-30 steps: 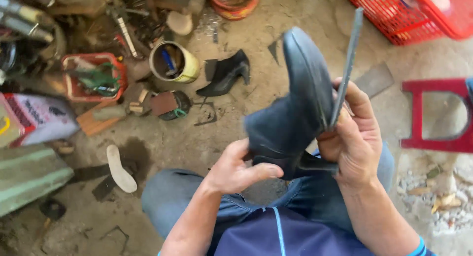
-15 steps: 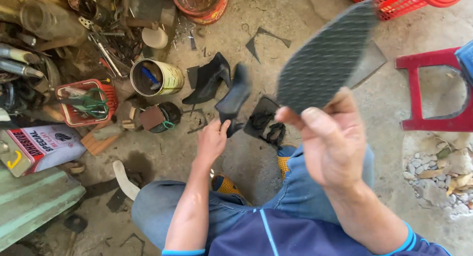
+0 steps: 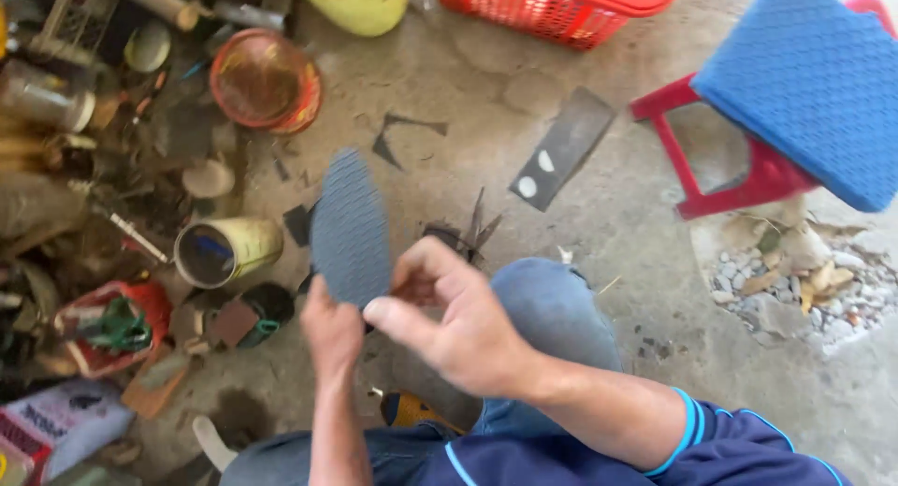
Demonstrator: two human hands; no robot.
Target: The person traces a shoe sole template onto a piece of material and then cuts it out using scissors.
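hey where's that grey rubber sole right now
In the head view, the grey rubber sole is left of centre, held up by the left hand, with the right hand beside it and the tin can to its left.

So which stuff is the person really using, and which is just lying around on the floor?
In use:
- dark ridged shoe sole
- left hand holding it
- right hand beside it

Lying about:
- open tin can
- orange bowl
- red basket
- red stool
- blue textured sheet
- grey rubber strip
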